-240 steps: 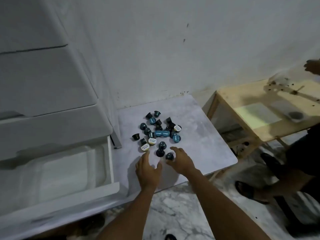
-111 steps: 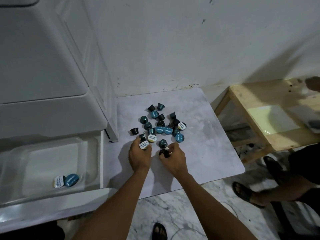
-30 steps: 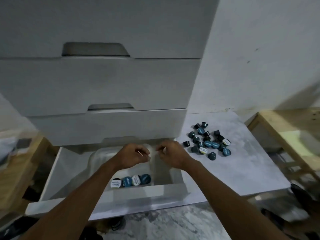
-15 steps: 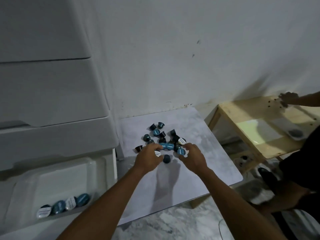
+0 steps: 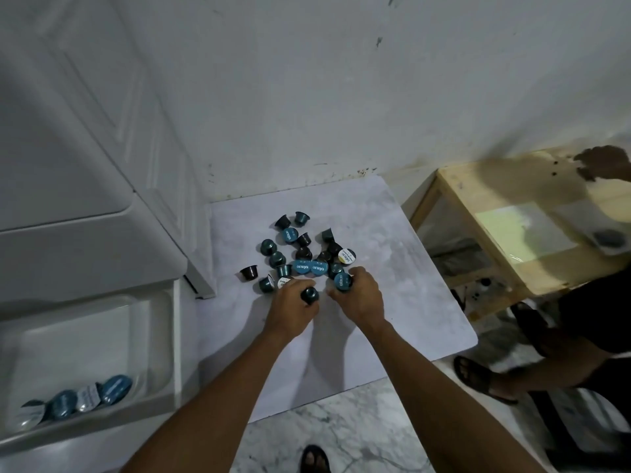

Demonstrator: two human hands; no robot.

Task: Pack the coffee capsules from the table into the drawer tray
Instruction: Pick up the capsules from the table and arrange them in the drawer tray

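The heap of coffee capsules (image 5: pixel 300 254) lies on the marbled white worktop (image 5: pixel 409 295), and both hands sit at its 6 o'clock edge. The left grip (image 5: pixel 293 303) reaches in from 7 o'clock, knuckles up. It is clenched round a dark capsule (image 5: pixel 309 295) that shows between thumb and forefinger on the hand's 3 o'clock side. A white-lidded capsule (image 5: pixel 282 282) lies at 11 o'clock off its fingertips; whether it touches them I cannot tell. The right grip (image 5: pixel 358 297) reaches in from 5 o'clock. Its curled fingers pinch a blue-lidded capsule (image 5: pixel 342 281) at the hand's 10 o'clock, lid tilted toward the camera. The two held capsules are near each other, with a narrow strip of bare worktop between the hands.

The rest of the heap spreads toward 12 o'clock as dark and teal cups, several on their sides. Two blue lids (image 5: pixel 309 268) lie side by side in the middle, and a white-and-yellow lid (image 5: pixel 346 256) sits at the heap's 3 o'clock. One lone capsule (image 5: pixel 248 273) lies apart at 9 o'clock.

At 8 o'clock from the worktop an open white drawer holds the clear drawer tray (image 5: pixel 85 339). A row of four capsules (image 5: pixel 78 397) leans along the tray's near wall, showing blue and pale lids.

At 3 o'clock stands a wooden table (image 5: pixel 457 186) with another person's hand (image 5: pixel 597 162) on it.
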